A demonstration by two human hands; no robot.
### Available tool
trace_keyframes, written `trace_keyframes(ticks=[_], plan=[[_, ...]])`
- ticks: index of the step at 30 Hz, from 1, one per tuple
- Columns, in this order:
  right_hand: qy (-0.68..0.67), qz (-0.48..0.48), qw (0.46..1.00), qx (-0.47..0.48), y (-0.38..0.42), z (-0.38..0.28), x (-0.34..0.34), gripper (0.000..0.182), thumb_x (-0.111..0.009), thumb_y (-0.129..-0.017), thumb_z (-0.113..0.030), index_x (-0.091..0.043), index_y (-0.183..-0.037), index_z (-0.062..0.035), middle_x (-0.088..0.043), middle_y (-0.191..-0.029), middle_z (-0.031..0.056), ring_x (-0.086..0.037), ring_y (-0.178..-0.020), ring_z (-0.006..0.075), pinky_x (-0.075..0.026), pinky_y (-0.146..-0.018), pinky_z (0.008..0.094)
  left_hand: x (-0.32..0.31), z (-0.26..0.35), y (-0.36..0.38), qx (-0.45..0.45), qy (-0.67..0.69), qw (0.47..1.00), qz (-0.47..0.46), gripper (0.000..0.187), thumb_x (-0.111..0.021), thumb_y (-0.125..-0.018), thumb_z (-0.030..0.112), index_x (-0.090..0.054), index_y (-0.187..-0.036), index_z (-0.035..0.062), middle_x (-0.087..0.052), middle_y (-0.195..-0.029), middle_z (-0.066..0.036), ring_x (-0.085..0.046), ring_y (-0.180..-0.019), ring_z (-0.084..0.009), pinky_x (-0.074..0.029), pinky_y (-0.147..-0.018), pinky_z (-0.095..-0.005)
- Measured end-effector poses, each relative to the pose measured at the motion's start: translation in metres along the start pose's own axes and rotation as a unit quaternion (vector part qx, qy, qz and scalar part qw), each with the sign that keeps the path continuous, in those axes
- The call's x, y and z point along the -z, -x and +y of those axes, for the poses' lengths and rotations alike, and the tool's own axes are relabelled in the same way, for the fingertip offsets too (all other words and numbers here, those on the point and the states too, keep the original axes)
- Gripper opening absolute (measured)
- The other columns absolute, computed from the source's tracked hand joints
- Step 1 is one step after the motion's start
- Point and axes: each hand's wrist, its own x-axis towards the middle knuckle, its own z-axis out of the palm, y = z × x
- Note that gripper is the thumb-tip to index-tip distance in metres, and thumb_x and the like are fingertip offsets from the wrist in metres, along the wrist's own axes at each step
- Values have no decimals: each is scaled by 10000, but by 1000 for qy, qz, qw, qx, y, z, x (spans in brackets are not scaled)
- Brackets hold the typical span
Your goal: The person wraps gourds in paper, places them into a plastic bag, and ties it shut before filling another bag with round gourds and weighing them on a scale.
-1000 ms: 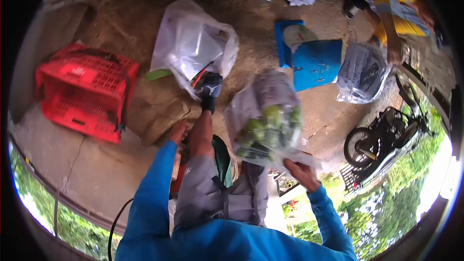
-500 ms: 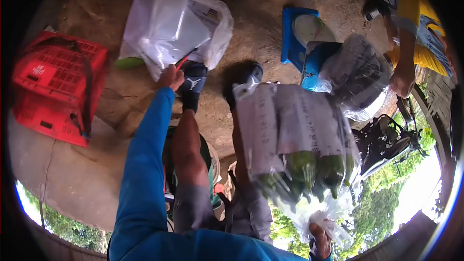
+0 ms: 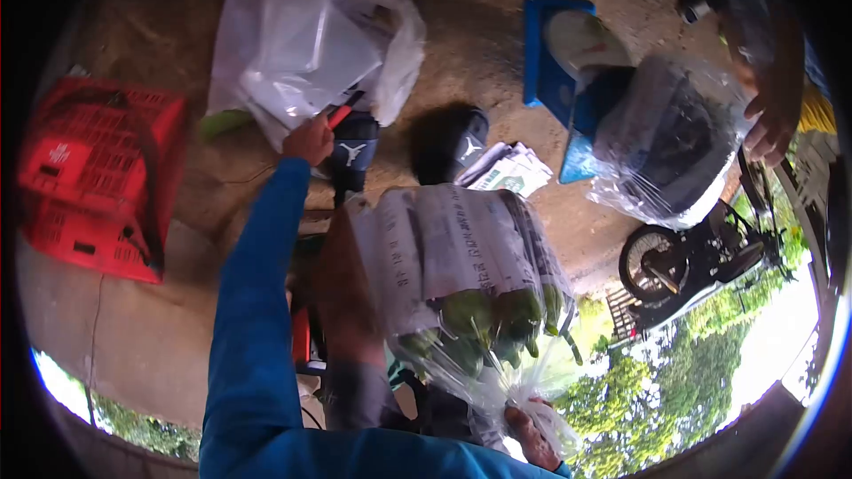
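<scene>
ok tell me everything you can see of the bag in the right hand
The clear, shiny plastic bag is packed with green fruits, partly wrapped in white printed paper. Its crumpled neck is bunched in the right hand, nearest the body; the full end points away. Whether the legs support it is unclear.

Head view: we record our left hand point(image 3: 308, 140) closed on a red tool point(image 3: 341, 113), beside the near edge of a large white plastic bag point(image 3: 311, 44). Our right hand point(image 3: 535, 439), near side, grips the gathered neck of a clear bag point(image 3: 457, 239); in it we note green produce point(image 3: 468, 312), partly wrapped in printed paper. Far left of it: a red crate point(image 3: 93, 173). To the right we log a blue scale point(image 3: 537, 62), a plastic-wrapped dark bundle point(image 3: 661, 146) with a co-worker's hand point(image 3: 770, 129) at its right side, and a motorcycle point(image 3: 692, 259). Folded papers point(image 3: 510, 170) lie beside our right shoe point(image 3: 457, 137).
</scene>
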Motion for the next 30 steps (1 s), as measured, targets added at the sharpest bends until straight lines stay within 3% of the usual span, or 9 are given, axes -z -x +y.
trace_keyframes(ticks=[4,6,12,17,20,23,26,29,30], plan=[[23,21,996,89,-14,16,-22,325,-617,-860,-398,-631,-897,-76,-597,-886,65,-529,-919,264,-345,-865,411,9,25,-13,79,-70,994,32,325,-588,-810,359,-517,-998,104,-637,-867,-176,-647,-748,-402,-512,-651,-547],[-16,107,993,41,-25,30,-33,351,-589,-888,-420,-602,-864,-70,-577,-823,51,-537,-837,226,-384,-771,383,4,34,-22,105,-93,990,20,334,-585,-809,369,-526,-996,98,-640,-858,-176,-654,-737,-396,-520,-639,-542],[-113,15,993,11,-38,37,-34,359,-487,-947,-401,-569,-882,-58,-524,-708,27,-481,-631,132,-401,-587,311,-28,19,-31,47,-146,985,83,217,-604,-754,304,-596,-840,105,-649,-817,-154,-658,-701,-360,-526,-592,-514],[-82,22,994,73,-52,61,-37,328,-462,-966,-354,-547,-849,-59,-509,-669,29,-486,-608,138,-393,-572,315,-15,2,-15,-30,-64,994,77,193,-578,-749,284,-583,-821,105,-651,-856,-197,-632,-716,-409,-506,-660,-546],[-35,57,986,152,-55,59,-48,348,-448,-976,-365,-537,-817,-69,-487,-635,16,-470,-567,135,-370,-540,302,10,3,-4,-7,-14,999,-51,228,-541,-779,306,-581,-855,95,-650,-866,-210,-629,-764,-433,-500,-714,-553],[-132,18,991,24,-70,98,-50,666,-238,-1001,-570,-578,-1080,-3,-515,-878,55,-433,-774,134,-359,-718,304,11,2,-8,76,-31,996,-28,274,-506,-813,335,-586,-929,99,-652,-860,-214,-633,-804,-438,-498,-752,-561],[-124,2,992,23,-72,85,-53,670,-244,-1007,-559,-554,-1182,8,-516,-998,88,-439,-867,147,-366,-756,313,3,5,-20,107,-83,990,-28,317,-499,-828,347,-576,-1016,103,-655,-886,-230,-639,-829,-444,-497,-770,-572],[-237,52,970,24,-71,56,-52,364,-482,-961,-405,-506,-755,-106,-428,-600,-26,-400,-511,91,-312,-502,273,-14,14,-37,91,-69,991,-64,400,-527,-805,373,-564,-1077,82,-663,-961,-242,-646,-880,-453,-503,-797,-572],[-215,26,976,-22,-67,43,-47,382,-488,-943,-432,-545,-916,-55,-479,-716,12,-435,-634,117,-345,-577,302,-14,17,-37,81,-61,993,-68,400,-527,-805,373,-564,-1077,82,-663,-961,-242,-646,-880,-453,-503,-797,-572]])
